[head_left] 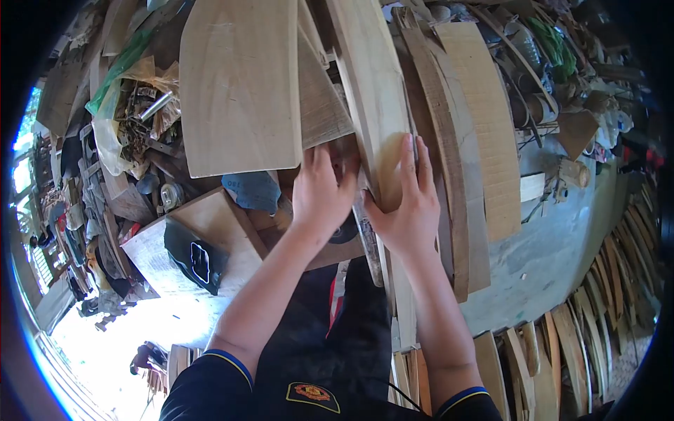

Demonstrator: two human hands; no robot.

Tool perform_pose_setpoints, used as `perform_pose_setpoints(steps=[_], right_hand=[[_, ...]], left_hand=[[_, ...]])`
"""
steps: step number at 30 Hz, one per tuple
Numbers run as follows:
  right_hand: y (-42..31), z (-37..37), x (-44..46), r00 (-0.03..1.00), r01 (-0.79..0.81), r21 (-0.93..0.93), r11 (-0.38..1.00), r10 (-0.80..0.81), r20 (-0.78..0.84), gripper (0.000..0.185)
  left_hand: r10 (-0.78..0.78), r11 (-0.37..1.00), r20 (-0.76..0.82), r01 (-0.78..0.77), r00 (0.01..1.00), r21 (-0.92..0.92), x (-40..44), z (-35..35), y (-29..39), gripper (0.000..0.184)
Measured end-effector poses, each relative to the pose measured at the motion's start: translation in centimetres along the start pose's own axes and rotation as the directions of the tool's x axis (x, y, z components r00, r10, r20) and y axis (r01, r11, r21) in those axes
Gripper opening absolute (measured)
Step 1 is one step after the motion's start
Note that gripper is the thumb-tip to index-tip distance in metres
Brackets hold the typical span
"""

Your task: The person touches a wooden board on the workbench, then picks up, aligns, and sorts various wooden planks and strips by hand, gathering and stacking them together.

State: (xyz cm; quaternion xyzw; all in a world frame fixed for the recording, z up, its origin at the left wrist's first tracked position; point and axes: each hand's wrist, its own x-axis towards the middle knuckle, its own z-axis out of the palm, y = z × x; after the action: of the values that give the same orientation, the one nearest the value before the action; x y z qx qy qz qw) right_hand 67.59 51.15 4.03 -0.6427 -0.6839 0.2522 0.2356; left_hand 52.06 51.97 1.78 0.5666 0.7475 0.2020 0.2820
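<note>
Right hand (406, 210) spread over plank (375, 105).
Plank under fingers (408, 165), thumb (373, 212) by left edge; left hand (323, 188) beside, fingertips hidden, can't tell grip.

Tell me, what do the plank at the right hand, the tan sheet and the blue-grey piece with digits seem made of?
Plank: pale, bare wood, by its streaky grain.
Tan sheet: probably uncoated corrugated cardboard, given its faint ridges.
Blue-grey piece: matte, perhaps sandpaper, judging by the printed digits; its grit can't be made out.
</note>
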Motion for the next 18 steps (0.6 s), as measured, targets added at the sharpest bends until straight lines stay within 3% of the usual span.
perform_pose_setpoints(steps=[1,2,4,5,8,9,12,13,16,18], right_hand=[[0.2,0.0,0.0,1.000,-0.002,0.013,1.000,0.002,0.015,0.101],[0.2,-0.1,0.0,1.000,-0.002,0.029,1.000,0.001,0.029,0.101],[0.2,-0.3,0.1,1.000,0.005,0.018,1.000,-0.005,0.027,0.101],[0.3,-0.4,0.1,0.999,0.006,0.027,1.000,-0.007,0.046,0.101],[0.5,-0.8,0.1,0.998,-0.012,0.017,1.000,0.011,0.060,0.101],[0.6,-0.9,0.2,0.998,-0.010,0.025,1.000,0.008,0.063,0.102],[0.6,-0.8,0.1,0.999,-0.006,0.021,1.000,0.005,0.052,0.104],[0.5,-0.8,0.1,0.999,0.000,0.015,1.000,-0.001,0.045,0.104],[0.4,-0.8,0.3,0.998,-0.034,0.045,0.998,0.031,0.051,0.107],[0.1,-0.9,0.5,0.988,-0.121,0.070,0.990,0.113,0.104,0.110]], left_hand=[[-0.149,0.983,0.112,0.159,0.983,-0.087,0.8,-0.3,0.1,0.045],[-0.142,0.985,0.109,0.152,0.984,-0.088,1.7,0.1,-0.7,0.045],[0.115,0.993,-0.012,-0.115,0.993,0.014,3.8,1.1,-2.5,0.052],[0.081,0.974,0.106,-0.056,0.991,-0.222,4.8,0.4,-1.8,0.059],[0.101,0.975,0.202,-0.057,0.974,-0.216,7.6,0.2,-1.6,0.059],[0.161,0.980,0.118,-0.145,0.980,-0.137,7.6,0.6,-2.2,0.058],[0.226,0.974,0.178,-0.219,0.958,-0.062,7.4,-0.4,-1.7,0.057],[0.252,0.968,0.115,-0.252,0.961,-0.015,6.4,-0.7,-1.6,0.055],[0.156,0.981,0.006,-0.156,0.988,0.116,4.1,-0.7,-1.6,0.052],[0.182,0.974,-0.054,-0.172,0.982,0.144,3.1,-1.2,-2.1,0.045]])
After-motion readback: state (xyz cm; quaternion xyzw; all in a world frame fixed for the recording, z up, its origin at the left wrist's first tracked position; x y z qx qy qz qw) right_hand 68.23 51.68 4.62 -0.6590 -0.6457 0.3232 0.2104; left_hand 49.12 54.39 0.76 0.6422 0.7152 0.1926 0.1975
